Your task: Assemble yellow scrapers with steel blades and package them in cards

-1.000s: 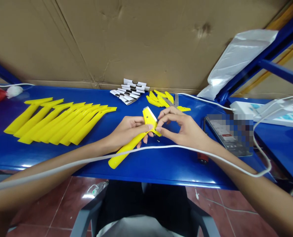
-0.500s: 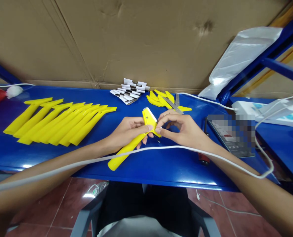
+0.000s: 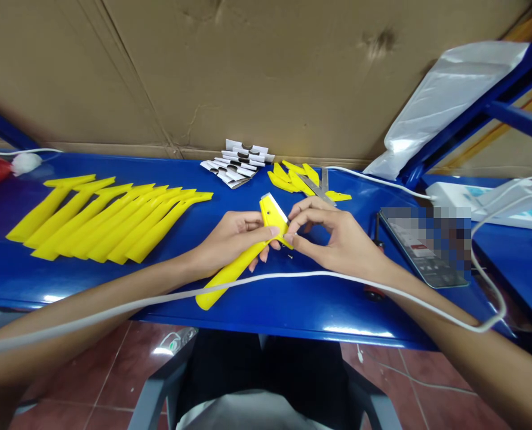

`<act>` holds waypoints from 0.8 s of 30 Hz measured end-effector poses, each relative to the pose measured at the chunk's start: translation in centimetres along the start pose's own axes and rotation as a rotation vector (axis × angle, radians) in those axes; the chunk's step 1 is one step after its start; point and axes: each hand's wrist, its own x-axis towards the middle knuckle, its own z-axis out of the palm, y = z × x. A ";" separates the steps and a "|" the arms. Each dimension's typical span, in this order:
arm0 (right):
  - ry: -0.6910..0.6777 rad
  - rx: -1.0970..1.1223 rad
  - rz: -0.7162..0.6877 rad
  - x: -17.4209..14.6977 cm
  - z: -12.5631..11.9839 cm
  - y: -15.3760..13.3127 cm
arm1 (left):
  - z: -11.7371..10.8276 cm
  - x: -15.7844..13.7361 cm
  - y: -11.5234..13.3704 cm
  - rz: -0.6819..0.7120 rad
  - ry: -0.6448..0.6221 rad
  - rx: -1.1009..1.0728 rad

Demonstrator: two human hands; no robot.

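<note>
My left hand point(image 3: 241, 239) is wrapped round the neck of a yellow scraper point(image 3: 225, 278), its thumb on the head. The handle slants down toward the table's front edge. A pale metal blade point(image 3: 276, 206) lies along the head's upper right side, and a dark hole shows near its top corner. My right hand point(image 3: 332, 230) is pinched at the head's lower right corner; whatever is between the fingertips is too small to make out. A tiny screw point(image 3: 290, 257) lies on the table just below. Partly under my right forearm is a screwdriver point(image 3: 375, 294).
Several yellow scraper handles point(image 3: 100, 233) lie in a row at left. Folded white cards point(image 3: 241, 161), small yellow pieces point(image 3: 286, 177) and metal strips point(image 3: 317, 190) are at the back. A phone point(image 3: 422, 251) and power strip point(image 3: 454, 197) sit right. A white cable point(image 3: 310, 275) crosses in front.
The view has shifted slightly. My left hand keeps the scraper in place, and my right fingertips stay at the head's corner with barely any movement.
</note>
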 end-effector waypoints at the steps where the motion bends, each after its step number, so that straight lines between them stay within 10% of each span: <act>1: 0.003 0.006 0.004 0.0 -0.1 0.1 | 0.0 0.0 0.0 0.000 0.004 -0.007; 24: -0.214 -0.202 -0.057 -0.7 -0.2 2.6 | -0.8 -0.3 0.3 0.103 0.119 -0.101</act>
